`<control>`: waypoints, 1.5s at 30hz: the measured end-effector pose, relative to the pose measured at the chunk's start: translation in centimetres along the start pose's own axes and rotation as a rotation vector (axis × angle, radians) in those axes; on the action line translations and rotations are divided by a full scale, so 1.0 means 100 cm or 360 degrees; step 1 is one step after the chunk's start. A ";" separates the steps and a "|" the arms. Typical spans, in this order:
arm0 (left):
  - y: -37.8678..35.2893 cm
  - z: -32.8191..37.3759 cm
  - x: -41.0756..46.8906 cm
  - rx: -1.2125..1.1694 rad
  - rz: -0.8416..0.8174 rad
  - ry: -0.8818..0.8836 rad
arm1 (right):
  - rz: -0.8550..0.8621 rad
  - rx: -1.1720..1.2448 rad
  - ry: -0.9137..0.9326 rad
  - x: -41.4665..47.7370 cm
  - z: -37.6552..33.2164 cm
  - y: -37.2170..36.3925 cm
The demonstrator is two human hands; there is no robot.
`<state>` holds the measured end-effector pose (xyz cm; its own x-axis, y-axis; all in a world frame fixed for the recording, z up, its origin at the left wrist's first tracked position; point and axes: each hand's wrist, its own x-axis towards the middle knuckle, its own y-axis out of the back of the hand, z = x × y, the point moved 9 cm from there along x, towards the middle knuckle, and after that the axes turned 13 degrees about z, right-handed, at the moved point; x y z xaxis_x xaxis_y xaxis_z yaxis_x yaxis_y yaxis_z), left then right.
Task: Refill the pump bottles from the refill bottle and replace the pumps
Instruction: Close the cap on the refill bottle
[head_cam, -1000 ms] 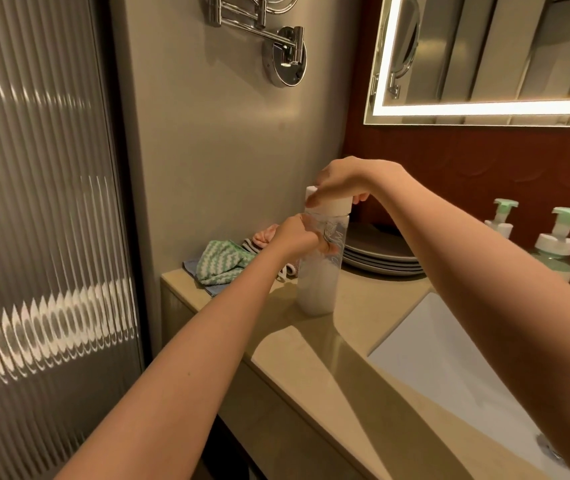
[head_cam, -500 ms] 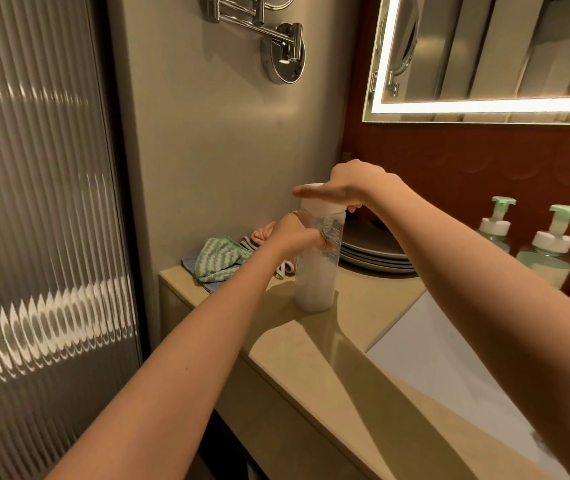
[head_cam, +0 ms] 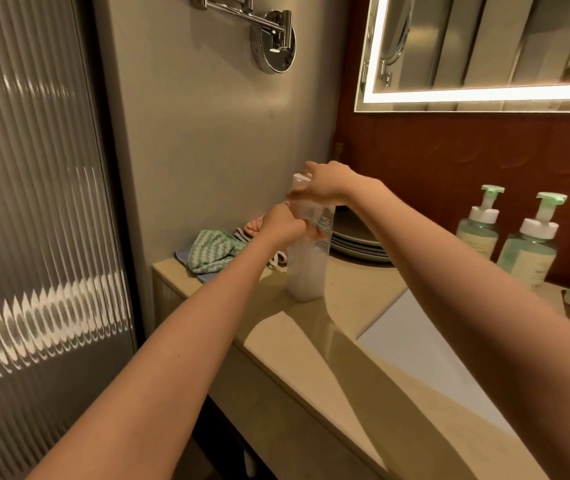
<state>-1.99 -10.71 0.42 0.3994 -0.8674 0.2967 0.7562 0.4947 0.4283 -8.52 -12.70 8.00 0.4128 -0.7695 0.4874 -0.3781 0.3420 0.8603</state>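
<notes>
A tall translucent refill bottle (head_cam: 306,271) with a white cap (head_cam: 300,180) stands upright on the beige counter (head_cam: 352,299). My left hand (head_cam: 281,225) grips the bottle's upper body. My right hand (head_cam: 325,183) is on the cap from above, fingers wrapped over it. Two pale green pump bottles stand by the red back wall at the right, one (head_cam: 479,230) nearer the middle and one (head_cam: 529,251) further right, both with white and green pumps in place.
A green and white zigzag cloth (head_cam: 212,249) and other small cloths lie at the counter's back left corner. Grey plates (head_cam: 356,237) are stacked behind the refill bottle. A white sink (head_cam: 425,344) is sunk into the counter at the right. A ribbed glass panel (head_cam: 34,237) stands left.
My right hand has turned on the cap, its fingers now pointing further left. The left hand keeps its grip and the bottle stays in place.
</notes>
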 end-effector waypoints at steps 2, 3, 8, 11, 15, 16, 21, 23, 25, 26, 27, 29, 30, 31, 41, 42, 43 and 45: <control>0.000 -0.001 -0.002 -0.0112 -0.0100 0.0031 | -0.0260 0.0392 0.0024 -0.008 0.001 0.001; -0.001 -0.001 -0.002 -0.0149 -0.0159 0.0034 | -0.0333 0.0616 0.0001 -0.012 0.003 0.002; -0.004 -0.002 0.001 -0.0186 -0.0175 0.0047 | -0.0149 0.0867 -0.0056 -0.017 0.011 0.003; -0.002 -0.009 0.006 -0.0235 -0.0067 0.0081 | 0.0062 0.0732 0.0018 -0.017 0.006 0.008; -0.001 -0.012 0.008 -0.0304 0.0015 0.0088 | 0.0243 0.0638 0.0022 -0.018 0.005 0.013; -0.001 -0.012 0.009 -0.0290 0.0040 0.0088 | 0.0287 0.0612 0.0015 -0.019 0.005 0.014; 0.001 -0.006 0.006 -0.0042 0.0097 -0.0023 | 0.0528 0.0525 -0.0082 -0.017 0.005 0.015; 0.003 -0.007 0.005 -0.0155 0.0128 -0.0031 | 0.0426 0.0647 -0.0121 -0.014 0.013 0.009; 0.005 -0.010 0.003 -0.0275 0.0126 -0.0005 | 0.0181 0.1098 -0.0234 -0.016 0.028 -0.002; 0.003 -0.011 0.002 -0.0287 0.0099 0.0007 | 0.0073 0.1365 -0.0310 -0.019 0.035 -0.008; 0.002 -0.012 0.002 -0.0292 0.0071 0.0026 | 0.0010 0.1554 -0.0361 -0.022 0.039 -0.013; 0.001 -0.011 0.003 -0.0315 0.0035 0.0051 | 0.0006 0.1676 -0.0401 -0.024 0.040 -0.020; 0.000 -0.011 0.004 -0.0321 0.0023 0.0053 | 0.0021 0.1704 -0.0418 -0.023 0.040 -0.022; 0.000 -0.011 0.004 -0.0321 0.0014 0.0044 | 0.0030 0.1733 -0.0440 -0.022 0.039 -0.025; -0.008 -0.017 0.009 -0.0390 0.0000 0.0082 | 0.0225 0.1803 -0.0633 -0.021 0.047 -0.029; -0.008 -0.017 0.009 -0.0398 0.0029 0.0076 | 0.0285 0.1797 -0.0670 -0.021 0.048 -0.028; -0.008 -0.017 0.009 -0.0396 0.0052 0.0068 | 0.0325 0.1772 -0.0681 -0.021 0.050 -0.027; -0.009 -0.014 0.009 -0.0353 0.0071 0.0023 | 0.0346 0.1699 -0.0633 -0.021 0.049 -0.025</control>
<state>-1.52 -12.02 -0.91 0.4411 -0.8465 0.2982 0.8325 0.5100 0.2163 -12.50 -14.58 4.10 0.0353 -0.9305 0.3645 -0.9942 0.0045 0.1077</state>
